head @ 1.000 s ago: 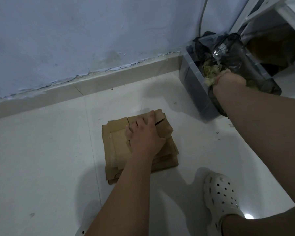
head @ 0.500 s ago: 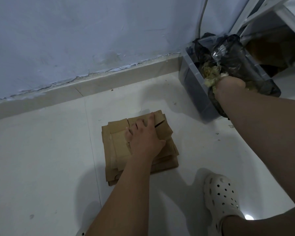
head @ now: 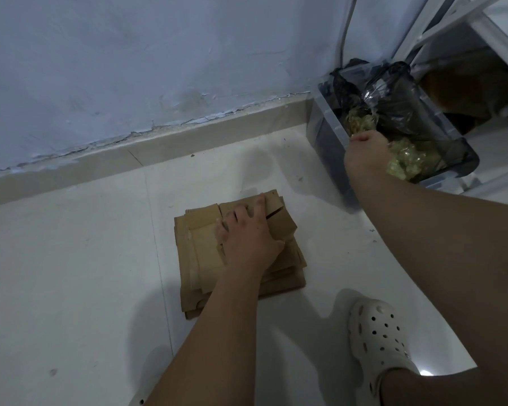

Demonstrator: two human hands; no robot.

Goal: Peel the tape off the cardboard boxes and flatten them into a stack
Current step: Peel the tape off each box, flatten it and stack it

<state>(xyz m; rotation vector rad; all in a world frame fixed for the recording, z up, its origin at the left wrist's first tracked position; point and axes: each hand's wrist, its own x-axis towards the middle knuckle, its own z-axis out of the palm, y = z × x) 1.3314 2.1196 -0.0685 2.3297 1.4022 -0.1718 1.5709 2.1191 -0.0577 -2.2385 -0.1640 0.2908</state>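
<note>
A stack of flattened brown cardboard boxes (head: 200, 259) lies on the white floor. My left hand (head: 247, 235) rests palm down on top of it, fingers spread and straight, pressing the top sheets. My right hand (head: 365, 150) reaches over the rim of a clear plastic bin (head: 329, 133) lined with a black bag (head: 399, 104). Crumpled yellowish tape (head: 411, 161) lies in the bag just right of that hand, and another wad of tape (head: 357, 121) sits at its fingertips. The right hand's fingers are hidden behind its back.
The bin stands in the corner against the blue wall and its baseboard (head: 129, 159). A white metal rack (head: 481, 27) rises behind the bin. My foot in a white clog (head: 379, 338) stands right of the stack. Bare white floor (head: 71, 288) spreads to the left.
My right hand has shifted a little left and back over the bin, uncovering a wad of tape in the bag. The left hand stays on the stack.
</note>
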